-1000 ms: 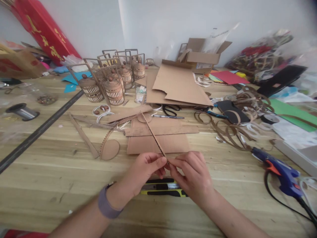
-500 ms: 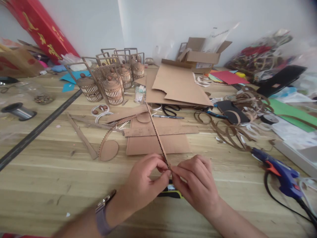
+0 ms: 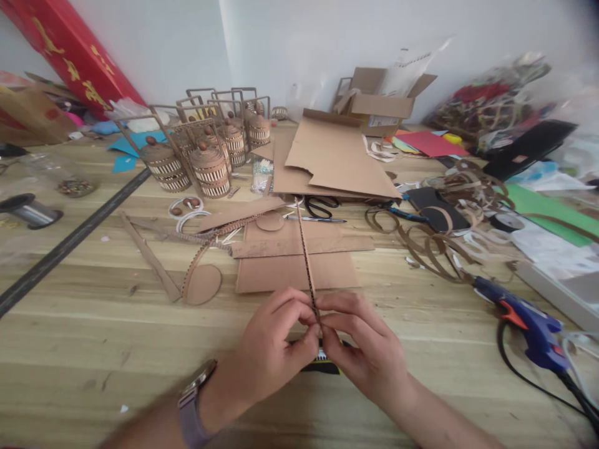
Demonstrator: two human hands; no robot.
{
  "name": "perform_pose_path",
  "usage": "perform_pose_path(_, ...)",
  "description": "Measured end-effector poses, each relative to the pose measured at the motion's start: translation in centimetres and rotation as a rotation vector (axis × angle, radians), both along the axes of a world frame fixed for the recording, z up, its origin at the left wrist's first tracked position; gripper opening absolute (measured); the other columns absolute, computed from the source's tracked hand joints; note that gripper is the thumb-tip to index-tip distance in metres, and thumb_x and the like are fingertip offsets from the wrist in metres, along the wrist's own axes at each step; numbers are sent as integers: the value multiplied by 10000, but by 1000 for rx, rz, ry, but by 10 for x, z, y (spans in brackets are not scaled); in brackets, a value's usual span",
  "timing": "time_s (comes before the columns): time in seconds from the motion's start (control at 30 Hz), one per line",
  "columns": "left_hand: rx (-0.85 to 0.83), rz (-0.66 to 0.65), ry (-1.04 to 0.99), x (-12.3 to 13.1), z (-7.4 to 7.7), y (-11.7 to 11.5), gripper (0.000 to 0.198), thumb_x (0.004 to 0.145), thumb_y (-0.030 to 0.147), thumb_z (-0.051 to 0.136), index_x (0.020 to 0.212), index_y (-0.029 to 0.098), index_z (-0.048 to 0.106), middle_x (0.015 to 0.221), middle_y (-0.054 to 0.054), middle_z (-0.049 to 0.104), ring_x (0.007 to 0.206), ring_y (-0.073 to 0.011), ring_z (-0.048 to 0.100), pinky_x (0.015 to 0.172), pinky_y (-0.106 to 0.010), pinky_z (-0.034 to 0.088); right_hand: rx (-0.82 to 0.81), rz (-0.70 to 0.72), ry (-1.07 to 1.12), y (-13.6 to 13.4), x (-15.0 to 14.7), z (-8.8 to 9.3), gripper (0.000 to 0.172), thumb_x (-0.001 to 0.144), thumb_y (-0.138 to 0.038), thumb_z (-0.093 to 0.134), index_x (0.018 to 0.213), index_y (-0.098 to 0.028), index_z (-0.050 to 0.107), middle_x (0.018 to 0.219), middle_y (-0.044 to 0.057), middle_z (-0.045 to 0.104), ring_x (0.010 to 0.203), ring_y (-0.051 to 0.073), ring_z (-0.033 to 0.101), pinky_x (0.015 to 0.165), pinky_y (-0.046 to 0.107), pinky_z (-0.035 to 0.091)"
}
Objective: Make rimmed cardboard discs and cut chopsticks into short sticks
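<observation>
A thin corrugated cardboard strip points away from me, its near end pinched between both hands. My left hand, with a watch on its wrist, is closed on the strip from the left. Fingers of my right hand press on the same end from the right. Beneath the hands lies a black and yellow utility knife, partly hidden. Beyond them are flat cardboard pieces. A cardboard disc with a curved corrugated strip lies to the left.
Lidded woven-look cardboard baskets with tall handles stand at back left. Larger cardboard sheets lie at centre back, with black-handled scissors in front. A blue glue gun and its cable lie at right, near curled brown strips.
The strip's far end has swung to the right, so it stands straighter. My right fingers have shifted slightly up along it. The view has moved a little.
</observation>
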State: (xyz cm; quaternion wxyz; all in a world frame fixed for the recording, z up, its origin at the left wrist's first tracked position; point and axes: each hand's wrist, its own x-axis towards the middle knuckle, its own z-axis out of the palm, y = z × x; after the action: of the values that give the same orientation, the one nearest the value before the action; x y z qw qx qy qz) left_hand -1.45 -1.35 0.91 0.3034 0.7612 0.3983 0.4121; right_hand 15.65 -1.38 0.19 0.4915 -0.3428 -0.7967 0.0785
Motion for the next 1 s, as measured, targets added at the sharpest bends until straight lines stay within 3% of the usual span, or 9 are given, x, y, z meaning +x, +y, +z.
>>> perform_pose_path(0.37, -68, -58, -35, -1, -1, 1, 137, 816, 81, 513, 765, 207, 500, 841, -25, 609, 792, -142, 585, 735, -232, 452, -31, 17, 36, 4, 1, 3, 202, 825, -31, 555, 875, -225, 588, 833, 30, 690, 788, 165, 658, 673, 312, 555)
perform_pose_path(0.57, -356, -43, -52, -1, 2, 3, 129, 893, 257, 534, 783, 195, 559, 893, -42, 622, 828, -165, 597, 643, -220, 456, 71, 8, -47, 4, 5, 2, 216, 840, -27, 590, 958, -207, 596, 880, 52, 715, 857, 185, 651, 749, 356, 514)
perform_pose_path(0.67, -475, -43, -75, 1, -1, 4, 152, 913, 285, 532, 939, 189, 647, 898, -37, 659, 838, -170, 612, 650, -219, 476, 93, -50, -133, 4, 7, -2, 190, 869, -67, 597, 986, -217, 610, 946, 45, 749, 945, 215, 638, 852, 406, 467)
perform_pose_path(0.87, -824, -188, -466, 8, -10, 8, 284, 931, 300, 526, 1159, 189, 654, 1004, -38, 694, 885, -165, 640, 786, -269, 529, 85, -155, -215, 3, 3, -12, 79, 940, -173, 563, 931, -235, 612, 942, -1, 766, 987, 212, 618, 982, 415, 336)
perform_pose_path(1.0, -870, -188, -580, 12, -10, 8, 283, 912, 284, 558, 1155, 187, 663, 1068, -45, 695, 941, -170, 643, 862, -289, 518, 94, -168, -229, 3, -1, -14, 88, 948, -171, 545, 923, -235, 600, 924, -3, 766, 971, 203, 627, 1000, 413, 310)
